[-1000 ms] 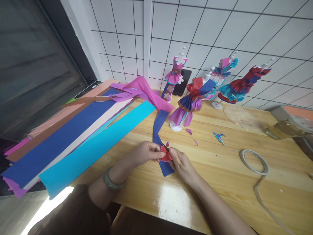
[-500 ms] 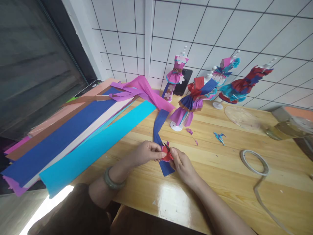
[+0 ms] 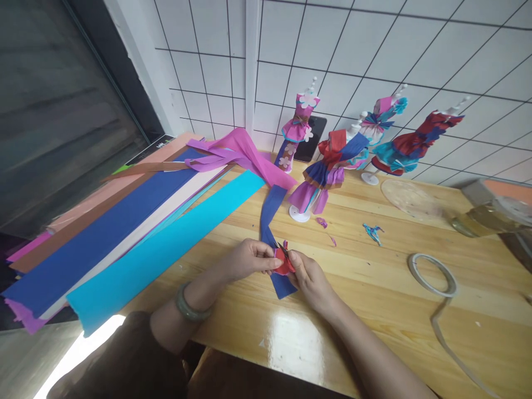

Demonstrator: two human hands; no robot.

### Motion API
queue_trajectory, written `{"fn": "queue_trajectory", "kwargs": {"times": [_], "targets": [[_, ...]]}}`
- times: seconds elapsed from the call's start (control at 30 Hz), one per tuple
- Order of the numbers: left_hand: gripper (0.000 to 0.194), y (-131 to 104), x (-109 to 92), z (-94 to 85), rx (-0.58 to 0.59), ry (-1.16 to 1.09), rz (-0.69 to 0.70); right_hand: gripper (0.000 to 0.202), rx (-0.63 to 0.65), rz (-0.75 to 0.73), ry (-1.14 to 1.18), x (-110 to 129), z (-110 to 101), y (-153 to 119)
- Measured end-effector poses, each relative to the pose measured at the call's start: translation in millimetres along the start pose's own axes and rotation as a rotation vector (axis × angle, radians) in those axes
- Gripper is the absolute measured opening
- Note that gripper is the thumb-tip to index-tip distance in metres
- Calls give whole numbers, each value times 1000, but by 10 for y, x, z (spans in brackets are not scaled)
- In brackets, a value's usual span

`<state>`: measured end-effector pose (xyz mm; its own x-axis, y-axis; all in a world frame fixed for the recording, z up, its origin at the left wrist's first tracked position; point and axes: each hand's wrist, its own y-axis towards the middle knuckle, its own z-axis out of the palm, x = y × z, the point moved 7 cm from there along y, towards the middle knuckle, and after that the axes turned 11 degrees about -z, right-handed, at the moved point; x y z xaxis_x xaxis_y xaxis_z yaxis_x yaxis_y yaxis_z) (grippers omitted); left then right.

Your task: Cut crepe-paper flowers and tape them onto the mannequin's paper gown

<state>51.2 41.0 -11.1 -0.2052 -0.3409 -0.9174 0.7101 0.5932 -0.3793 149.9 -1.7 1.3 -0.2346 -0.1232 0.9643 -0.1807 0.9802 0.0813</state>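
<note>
Between thumb and fingers, my left hand [image 3: 251, 259] pinches a small red crepe paper piece [image 3: 283, 268] with a pinkish-purple edge. My right hand [image 3: 311, 282] is closed around small dark scissors [image 3: 284, 250], whose blades lie at the top of the red piece; their handles are hidden in the hand. A dark blue crepe paper strip [image 3: 271, 209] runs on the table behind and below both hands. Just beyond stands a miniature dress form [image 3: 328, 172] dressed in red, blue and purple paper.
Long crepe paper sheets [image 3: 174, 244] lie stacked at left, with loose pink strips [image 3: 245, 149] on top. Several more dressed forms [image 3: 419, 138] and a phone [image 3: 311, 138] stand along the tiled wall. A tape roll [image 3: 411, 271], paper scraps [image 3: 374, 234] and a clear jar [image 3: 486, 219] are at right.
</note>
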Motion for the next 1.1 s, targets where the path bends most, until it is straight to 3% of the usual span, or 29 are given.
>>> {"fn": "queue_trajectory", "kwargs": {"times": [0.33, 0.63, 1.1], "targets": [[24, -15, 1, 11, 43, -31, 13, 38, 56, -50, -73, -5, -46, -8], [20, -33, -87, -3, 8, 34, 102, 39, 67, -55, -80, 0, -37, -17], [20, -15, -79, 8, -25, 57, 133, 39, 6, -36, -36, -7, -15, -15]]}}
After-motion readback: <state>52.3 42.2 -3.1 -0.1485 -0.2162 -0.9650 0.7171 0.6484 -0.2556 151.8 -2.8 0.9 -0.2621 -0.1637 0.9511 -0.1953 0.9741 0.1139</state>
